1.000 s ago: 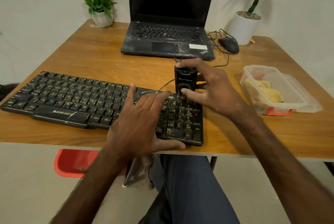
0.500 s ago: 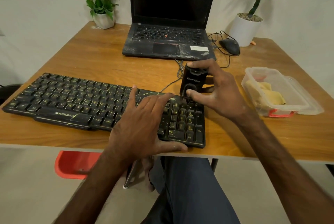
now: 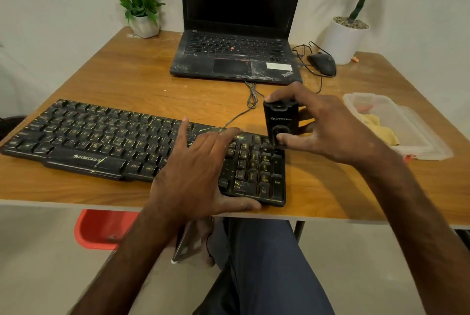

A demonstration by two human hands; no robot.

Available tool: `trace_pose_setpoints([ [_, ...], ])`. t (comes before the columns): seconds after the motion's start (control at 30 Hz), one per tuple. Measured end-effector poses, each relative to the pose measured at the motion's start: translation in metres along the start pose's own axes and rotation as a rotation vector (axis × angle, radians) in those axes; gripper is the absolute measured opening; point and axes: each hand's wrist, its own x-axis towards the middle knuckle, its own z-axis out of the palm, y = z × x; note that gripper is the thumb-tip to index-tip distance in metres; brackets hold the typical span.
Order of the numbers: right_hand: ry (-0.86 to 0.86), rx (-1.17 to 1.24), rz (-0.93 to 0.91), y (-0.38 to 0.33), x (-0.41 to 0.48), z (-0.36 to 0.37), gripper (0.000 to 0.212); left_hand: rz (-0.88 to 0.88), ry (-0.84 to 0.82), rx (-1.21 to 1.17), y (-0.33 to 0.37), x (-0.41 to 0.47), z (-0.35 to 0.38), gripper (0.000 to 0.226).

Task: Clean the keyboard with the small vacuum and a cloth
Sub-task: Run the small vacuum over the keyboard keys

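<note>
My left hand (image 3: 195, 172) lies spread on the keyboard (image 3: 101, 141); my right hand (image 3: 325, 129) grips the vacuum (image 3: 281, 118) upright at its far right corner, further right than 1 second ago.

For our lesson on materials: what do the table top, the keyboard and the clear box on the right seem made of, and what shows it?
Table top: wood or wood-look laminate, smooth; brown grain lines show. Keyboard: probably black matte plastic, with moulded keys and yellowish streaks. Clear box: thin see-through plastic, slightly glossy; the yellow cloth shows through its wall.
</note>
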Motion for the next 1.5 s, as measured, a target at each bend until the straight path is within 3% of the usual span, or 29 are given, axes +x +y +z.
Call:
trace_pose_setpoints([
  [0.27, 0.173, 0.083, -0.070, -0.003, 0.014, 0.044, 0.057, 0.000, -0.004, -0.002, 0.001, 0.000, -0.001, 0.119],
  [0.47, 0.084, 0.123, 0.051, 0.002, -0.008, 0.003, 0.059, -0.008, 0.001, -0.008, 0.000, 0.000, -0.001, 0.120],
  [0.73, 0.171, 0.084, -0.068, -0.005, 0.019, 0.046, 0.058, -0.009, -0.002, -0.013, 0.000, -0.001, -0.001, 0.120],
  [0.93, 0.145, 0.176, 0.020, 0.001, -0.010, 0.013, 0.058, -0.012, 0.001, -0.010, -0.001, -0.001, -0.002, 0.122],
  [1.17, 0.205, 0.190, -0.042, -0.005, -0.007, 0.035, 0.059, -0.004, -0.003, -0.013, 0.001, -0.001, -0.002, 0.121],
  [1.5, 0.068, 0.258, -0.100, -0.035, -0.041, 0.037, 0.059, -0.020, -0.009, -0.010, 0.002, -0.002, -0.002, 0.123],
])
